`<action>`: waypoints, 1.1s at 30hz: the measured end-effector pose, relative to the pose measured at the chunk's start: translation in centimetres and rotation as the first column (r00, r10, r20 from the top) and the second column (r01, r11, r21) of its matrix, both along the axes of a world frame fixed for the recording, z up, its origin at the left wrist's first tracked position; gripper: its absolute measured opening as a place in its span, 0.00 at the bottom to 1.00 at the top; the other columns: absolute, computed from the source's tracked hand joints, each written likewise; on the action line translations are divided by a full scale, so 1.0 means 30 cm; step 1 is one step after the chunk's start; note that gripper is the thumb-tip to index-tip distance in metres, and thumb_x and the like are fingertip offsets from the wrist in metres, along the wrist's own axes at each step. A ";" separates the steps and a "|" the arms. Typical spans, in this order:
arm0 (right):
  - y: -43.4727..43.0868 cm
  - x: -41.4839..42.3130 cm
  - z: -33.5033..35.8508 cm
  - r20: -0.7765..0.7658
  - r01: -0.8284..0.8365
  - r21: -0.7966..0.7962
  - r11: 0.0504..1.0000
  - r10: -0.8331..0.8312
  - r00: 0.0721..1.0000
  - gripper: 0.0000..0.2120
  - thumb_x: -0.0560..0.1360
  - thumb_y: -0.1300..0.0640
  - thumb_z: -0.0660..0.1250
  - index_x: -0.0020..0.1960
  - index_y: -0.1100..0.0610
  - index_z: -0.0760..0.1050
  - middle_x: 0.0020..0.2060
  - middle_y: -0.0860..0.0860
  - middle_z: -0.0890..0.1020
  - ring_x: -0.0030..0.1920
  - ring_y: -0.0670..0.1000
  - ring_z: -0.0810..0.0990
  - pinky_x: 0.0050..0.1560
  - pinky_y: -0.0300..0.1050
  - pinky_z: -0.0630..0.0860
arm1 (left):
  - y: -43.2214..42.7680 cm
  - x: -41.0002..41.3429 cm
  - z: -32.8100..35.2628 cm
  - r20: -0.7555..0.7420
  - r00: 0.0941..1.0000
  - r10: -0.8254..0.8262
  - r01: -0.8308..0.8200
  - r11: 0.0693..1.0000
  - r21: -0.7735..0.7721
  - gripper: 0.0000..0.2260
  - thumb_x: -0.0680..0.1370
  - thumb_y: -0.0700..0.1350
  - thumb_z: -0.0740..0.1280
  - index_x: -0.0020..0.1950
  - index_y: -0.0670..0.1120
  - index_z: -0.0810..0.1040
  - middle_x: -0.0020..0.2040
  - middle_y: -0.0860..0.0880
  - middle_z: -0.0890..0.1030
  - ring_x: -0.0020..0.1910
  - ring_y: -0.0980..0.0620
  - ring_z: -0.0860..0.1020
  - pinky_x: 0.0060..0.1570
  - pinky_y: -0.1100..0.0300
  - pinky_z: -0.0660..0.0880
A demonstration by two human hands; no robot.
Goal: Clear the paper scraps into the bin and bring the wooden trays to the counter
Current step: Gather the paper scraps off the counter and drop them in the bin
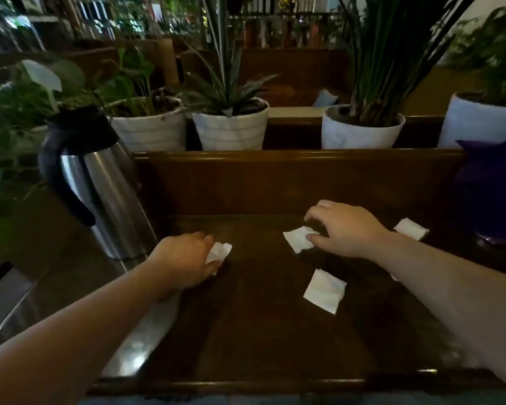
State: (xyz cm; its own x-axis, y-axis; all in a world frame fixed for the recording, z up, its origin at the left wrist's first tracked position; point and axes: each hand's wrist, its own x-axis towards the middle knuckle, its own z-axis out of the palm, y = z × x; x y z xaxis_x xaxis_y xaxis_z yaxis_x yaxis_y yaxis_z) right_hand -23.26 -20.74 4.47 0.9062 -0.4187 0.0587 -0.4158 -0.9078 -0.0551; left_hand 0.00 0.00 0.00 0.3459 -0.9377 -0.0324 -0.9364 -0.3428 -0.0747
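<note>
Now left hand (184, 258) and right hand (345, 229) pinch scraps (298, 239).

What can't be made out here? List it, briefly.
Head view, all:
Bin: outside the frame.
White sliver: right forearm covers most of it.
Crumpled scrap: left hand hides part.
Right hand on flat scrap: grip unclear, fingers cover its edge.
Purple object: cut by right edge.

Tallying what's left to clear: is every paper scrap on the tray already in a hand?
No, the middle scrap and the far-right scrap lie loose on the tray, nothing touching them.
</note>
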 end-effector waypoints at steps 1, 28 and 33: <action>-0.002 0.013 -0.008 -0.009 0.015 -0.002 1.000 -0.015 1.000 0.21 0.76 0.43 0.64 0.66 0.47 0.69 0.60 0.47 0.75 0.52 0.45 0.76 0.43 0.40 0.74 | -0.002 0.016 -0.005 -0.003 1.000 0.013 -0.013 1.000 0.024 0.26 0.75 0.65 0.56 0.69 0.53 0.66 0.64 0.50 0.76 0.57 0.50 0.76 0.51 0.51 0.77; -0.128 0.059 -0.130 -0.008 -0.097 0.060 0.993 0.098 0.995 0.08 0.78 0.51 0.62 0.41 0.49 0.74 0.37 0.47 0.78 0.35 0.46 0.75 0.33 0.44 0.73 | -0.166 -0.378 0.045 -0.048 0.928 -0.370 0.351 0.909 -0.225 0.12 0.78 0.56 0.54 0.55 0.54 0.74 0.48 0.52 0.79 0.41 0.54 0.76 0.35 0.56 0.75; -0.160 -0.091 -0.076 0.038 -0.126 0.058 0.990 0.124 0.992 0.07 0.77 0.50 0.63 0.40 0.46 0.72 0.37 0.45 0.77 0.36 0.44 0.74 0.30 0.39 0.63 | -0.239 -0.452 -0.014 -0.078 0.901 -0.426 0.413 0.899 -0.147 0.13 0.79 0.54 0.55 0.59 0.53 0.73 0.52 0.51 0.77 0.48 0.52 0.76 0.40 0.58 0.71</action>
